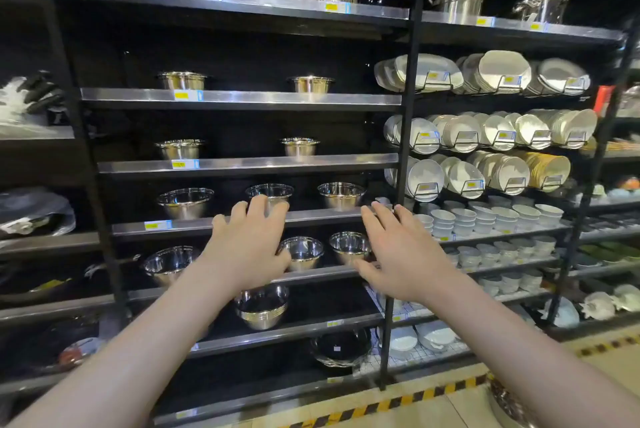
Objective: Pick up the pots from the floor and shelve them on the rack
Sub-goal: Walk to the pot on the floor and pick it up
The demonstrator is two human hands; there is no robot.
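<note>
Both hands are empty, fingers spread and palms turned away toward the rack [239, 164]. The left hand [247, 247] sits at centre frame, its fingertips over the front of a steel pot [270, 192] on the middle shelf, though I cannot tell whether they touch it. The right hand [403, 254] is just right of centre, level with the left, in front of the black upright post [403, 150]. Around the hands, more steel pots stand well apart on the shelves: one at lower centre [261, 309] below the left wrist, two between the hands [349, 247], others in rows above. At lower right, a stack of pots [509, 403] shows at the frame edge on the tiled floor [450, 407], beside a yellow-and-black stripe [408, 398]. White plates [498, 70] and bowls [485, 219] fill the right bay.
</note>
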